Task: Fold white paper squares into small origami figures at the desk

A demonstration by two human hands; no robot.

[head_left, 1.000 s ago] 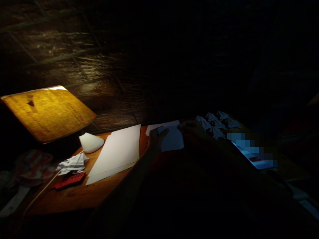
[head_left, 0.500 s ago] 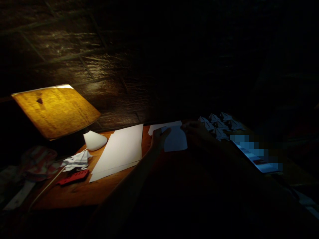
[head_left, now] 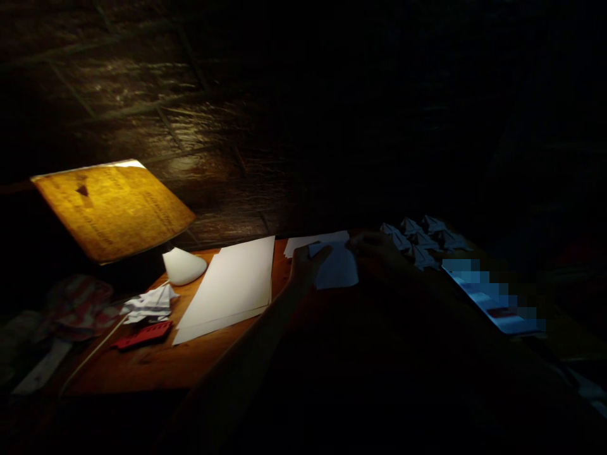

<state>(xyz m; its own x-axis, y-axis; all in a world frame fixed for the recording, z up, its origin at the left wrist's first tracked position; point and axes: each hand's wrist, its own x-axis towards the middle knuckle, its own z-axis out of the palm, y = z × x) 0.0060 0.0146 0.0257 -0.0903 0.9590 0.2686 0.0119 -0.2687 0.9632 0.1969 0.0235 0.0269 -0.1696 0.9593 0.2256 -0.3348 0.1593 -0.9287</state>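
The scene is very dark. My left hand [head_left: 306, 265] grips the left edge of a small white sheet of paper [head_left: 339, 268] on the wooden table [head_left: 156, 363]. At the sheet's upper right corner my right hand [head_left: 374, 243] pinches the paper; its fingers are barely visible in shadow. Another white sheet [head_left: 315, 241] lies just behind the held one. A cluster of several folded paper figures [head_left: 420, 239] sits to the right of my right hand.
A stack of white sheets [head_left: 227, 291] lies left of my hands. Further left are a white cone-shaped object [head_left: 183, 266], a crumpled paper [head_left: 149, 302], a red flat object [head_left: 142, 335] and a glowing yellow lampshade [head_left: 114, 208]. A blurred bluish panel [head_left: 493, 297] lies at the right.
My hands and the small sheet have barely shifted; the view has drifted slightly, so everything sits a little further right in the picture.
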